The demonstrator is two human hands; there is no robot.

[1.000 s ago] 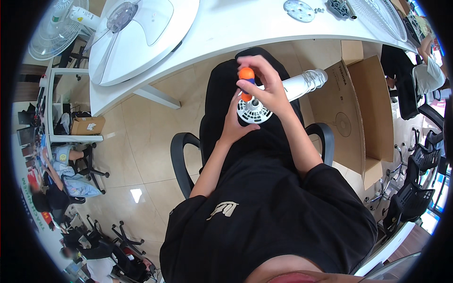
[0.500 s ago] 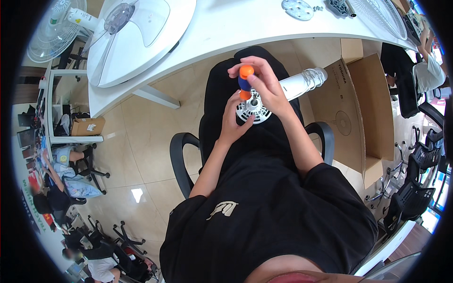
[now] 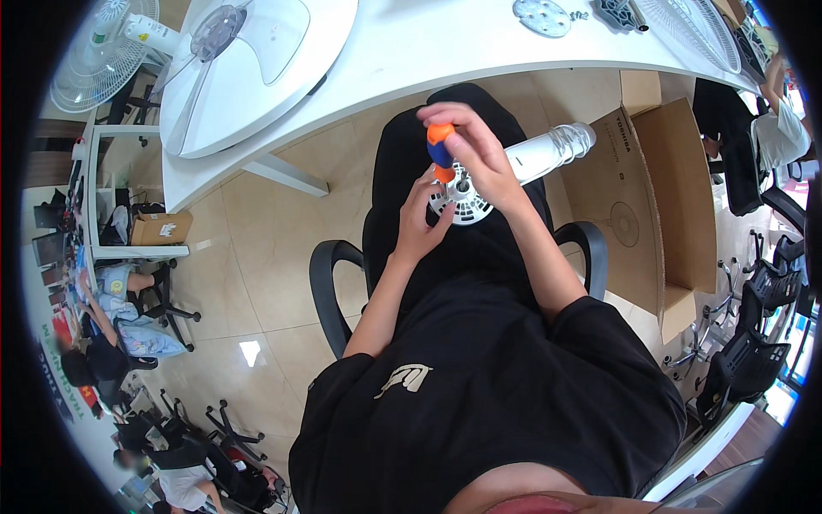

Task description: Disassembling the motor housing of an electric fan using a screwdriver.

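While my right hand [image 3: 486,164] clasps orange-and-blue screwdriver [image 3: 440,154], left hand [image 3: 416,226] sits close by, at left rim of round white fan housing [image 3: 472,209] above my lap [image 3: 476,257]; cannot tell whether left grips it.

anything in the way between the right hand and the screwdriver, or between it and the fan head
Nothing visible stands between the right hand and the screwdriver, which it grips. At the fan head, the left hand is close beside the screwdriver's lower end; whether it blocks the tip can't be told.
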